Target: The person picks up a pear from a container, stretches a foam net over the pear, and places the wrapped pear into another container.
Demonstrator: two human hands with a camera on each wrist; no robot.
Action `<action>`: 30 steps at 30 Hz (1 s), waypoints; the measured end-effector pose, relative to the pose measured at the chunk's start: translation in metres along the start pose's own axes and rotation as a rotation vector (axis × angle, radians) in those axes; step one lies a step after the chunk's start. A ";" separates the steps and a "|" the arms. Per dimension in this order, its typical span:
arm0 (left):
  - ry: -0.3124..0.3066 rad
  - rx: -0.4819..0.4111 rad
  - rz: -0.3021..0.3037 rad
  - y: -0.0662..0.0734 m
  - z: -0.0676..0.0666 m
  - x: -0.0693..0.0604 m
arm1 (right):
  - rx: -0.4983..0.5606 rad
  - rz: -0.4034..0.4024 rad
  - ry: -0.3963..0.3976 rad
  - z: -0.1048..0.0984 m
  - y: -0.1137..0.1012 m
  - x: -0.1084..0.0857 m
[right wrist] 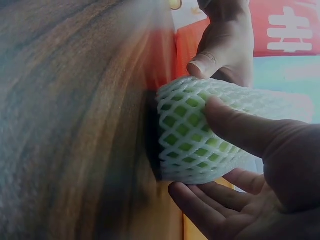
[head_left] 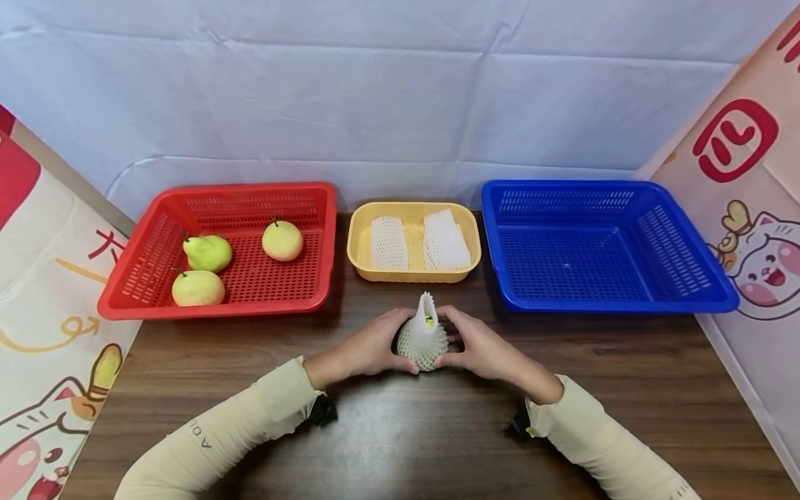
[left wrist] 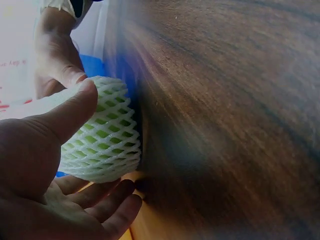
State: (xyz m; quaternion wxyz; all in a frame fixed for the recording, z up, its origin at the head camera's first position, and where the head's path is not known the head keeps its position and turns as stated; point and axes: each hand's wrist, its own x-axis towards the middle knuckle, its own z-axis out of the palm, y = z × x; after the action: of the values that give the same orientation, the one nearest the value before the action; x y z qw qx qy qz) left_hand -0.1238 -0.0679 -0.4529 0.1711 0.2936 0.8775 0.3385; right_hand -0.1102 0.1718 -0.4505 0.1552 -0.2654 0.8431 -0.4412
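A green pear (head_left: 421,347) stands on the table inside a white foam net sleeve (right wrist: 195,135), whose loose top narrows to a point above the fruit. From the left, my left hand (head_left: 377,342) holds it between thumb and fingers. My right hand (head_left: 481,345) grips the opposite side the same way. In the left wrist view, the left thumb (left wrist: 75,110) lies on the netting and the fingers curve beneath in the picture. The right wrist view has the right thumb (right wrist: 235,122) against the mesh. Green skin shows through the holes.
A red basket (head_left: 231,309) at the left holds a green pear (head_left: 209,253) and two round yellowish pears (head_left: 282,241). Behind the hands, a yellow tray (head_left: 415,276) contains flat white foam sleeves (head_left: 389,243). A blue basket (head_left: 612,304) stands at the right. Cloth (head_left: 400,90) hangs behind.
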 end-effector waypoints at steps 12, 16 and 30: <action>0.001 0.050 -0.025 -0.001 0.007 0.001 | -0.010 0.023 -0.024 0.004 0.001 0.002; 0.013 0.042 -0.030 -0.001 0.010 0.001 | -0.046 0.025 -0.015 0.006 0.002 0.003; 0.017 0.075 0.043 -0.006 0.016 0.001 | -0.214 0.045 0.013 0.015 0.001 0.003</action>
State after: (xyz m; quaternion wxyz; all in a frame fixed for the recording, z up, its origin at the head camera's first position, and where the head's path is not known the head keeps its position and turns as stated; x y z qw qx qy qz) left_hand -0.1194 -0.0630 -0.4682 0.1451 0.3157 0.8844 0.3115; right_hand -0.1051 0.1606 -0.4595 0.1304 -0.2585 0.8921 -0.3469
